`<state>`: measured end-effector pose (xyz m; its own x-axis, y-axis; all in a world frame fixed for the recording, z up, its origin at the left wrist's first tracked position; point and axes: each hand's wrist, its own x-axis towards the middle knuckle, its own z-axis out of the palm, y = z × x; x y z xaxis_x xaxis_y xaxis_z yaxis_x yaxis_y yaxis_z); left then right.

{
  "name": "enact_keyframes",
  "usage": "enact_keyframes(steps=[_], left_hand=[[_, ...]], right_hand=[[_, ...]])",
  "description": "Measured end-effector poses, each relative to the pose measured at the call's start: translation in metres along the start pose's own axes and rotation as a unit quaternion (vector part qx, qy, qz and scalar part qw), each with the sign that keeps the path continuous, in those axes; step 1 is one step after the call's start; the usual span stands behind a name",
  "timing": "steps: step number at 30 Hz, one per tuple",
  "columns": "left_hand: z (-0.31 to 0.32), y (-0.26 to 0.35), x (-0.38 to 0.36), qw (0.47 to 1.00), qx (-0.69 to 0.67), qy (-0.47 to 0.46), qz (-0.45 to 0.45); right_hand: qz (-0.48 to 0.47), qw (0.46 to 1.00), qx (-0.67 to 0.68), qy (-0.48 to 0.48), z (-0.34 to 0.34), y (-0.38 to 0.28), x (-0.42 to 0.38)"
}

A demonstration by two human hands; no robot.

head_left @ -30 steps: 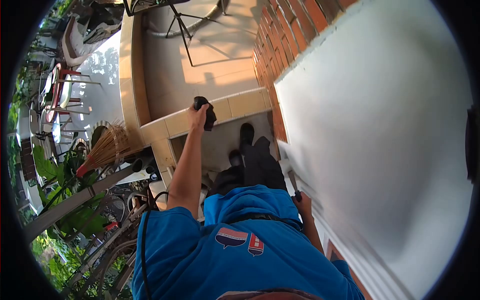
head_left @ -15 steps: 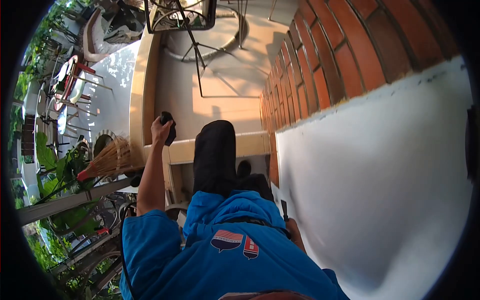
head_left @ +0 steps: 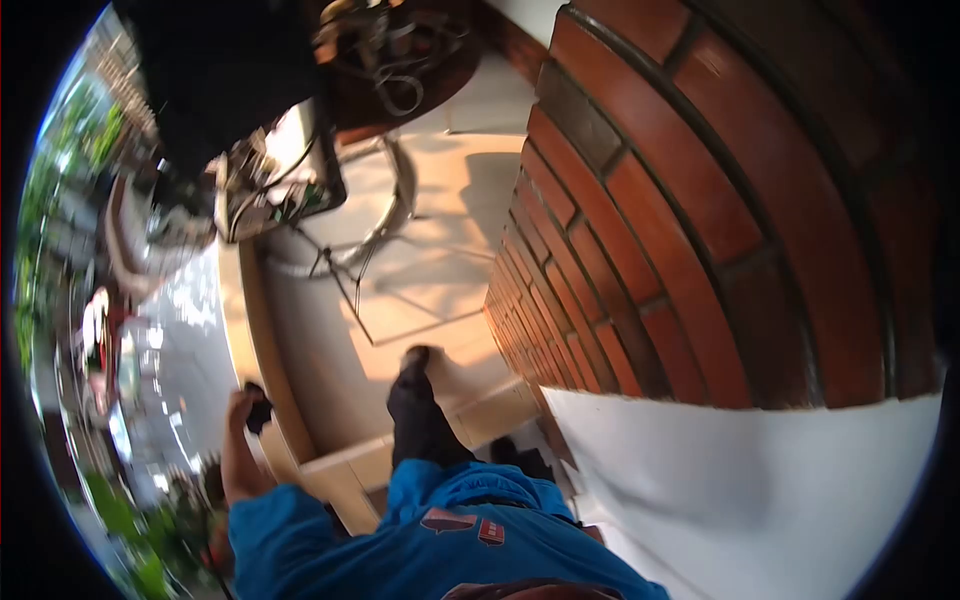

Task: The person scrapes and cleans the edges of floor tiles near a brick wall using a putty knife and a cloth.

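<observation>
On the left side, my left hand (head_left: 238,404) is closed round a small black object (head_left: 259,409), held out over the pale ledge. My left arm is stretched forward from a blue sleeve. My right hand is out of the frame. One dark-trousered leg reaches forward, its foot (head_left: 418,356) on the pale floor (head_left: 330,380) beyond the step edge (head_left: 345,462). The other leg is lower and further back, partly in shadow.
A red brick wall (head_left: 650,240) over a white wall (head_left: 760,470) runs along the right. Ahead are a metal-framed stand (head_left: 372,340), a cluttered small table (head_left: 235,215) and a dark round table (head_left: 420,90). Plants (head_left: 150,530) stand at lower left.
The view has moved forward and turned; the stand and brick wall look nearer. One leg has stepped onto the upper floor. My right hand, earlier holding a dark object, has left view.
</observation>
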<state>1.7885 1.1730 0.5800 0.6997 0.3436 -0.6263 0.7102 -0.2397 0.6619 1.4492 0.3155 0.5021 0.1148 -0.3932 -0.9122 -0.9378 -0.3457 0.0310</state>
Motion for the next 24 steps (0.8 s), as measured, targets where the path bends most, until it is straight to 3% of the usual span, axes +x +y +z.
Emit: enact_keyframes(steps=[3,4,5,7,9,11,12,14,16,20,24], left_hand=[[-0.029,0.025,0.062,0.988,0.063,-0.094,-0.105],[-0.03,0.04,0.08,0.978,0.051,-0.08,-0.186],[-0.027,0.048,0.097,0.974,0.076,-0.056,-0.205],[-0.015,0.061,0.133,0.978,0.097,-0.072,-0.17],[-0.014,0.055,0.186,0.965,0.22,-0.114,-0.091],[-0.002,0.087,0.212,0.924,0.33,-0.175,-0.075],[0.019,0.122,0.215,0.899,0.383,-0.202,-0.063],[0.046,0.163,0.227,0.9,0.374,-0.225,0.007],[0.07,0.182,0.257,0.899,0.367,-0.237,-0.009],[0.127,0.275,0.249,0.809,0.524,-0.256,0.075],[0.176,0.305,0.271,0.749,0.566,-0.312,0.148]], right_hand=[[0.066,0.996,0.015,0.052,0.022,-0.043,-0.044],[0.097,0.993,0.037,0.064,0.035,-0.059,-0.063],[0.126,0.987,0.067,0.072,0.049,-0.075,-0.082],[0.174,0.966,0.163,0.1,0.064,-0.125,-0.11],[0.145,0.953,0.247,0.096,0.072,-0.166,-0.143],[0.175,0.956,0.224,0.068,0.07,-0.21,-0.177],[0.185,0.954,0.228,0.057,0.083,-0.212,-0.18],[0.205,0.951,0.228,0.033,0.096,-0.216,-0.18],[0.213,0.946,0.243,0.035,0.113,-0.215,-0.183],[0.265,0.937,0.225,0.034,0.13,-0.252,-0.219],[0.267,0.921,0.284,-0.003,0.145,-0.281,-0.236]])
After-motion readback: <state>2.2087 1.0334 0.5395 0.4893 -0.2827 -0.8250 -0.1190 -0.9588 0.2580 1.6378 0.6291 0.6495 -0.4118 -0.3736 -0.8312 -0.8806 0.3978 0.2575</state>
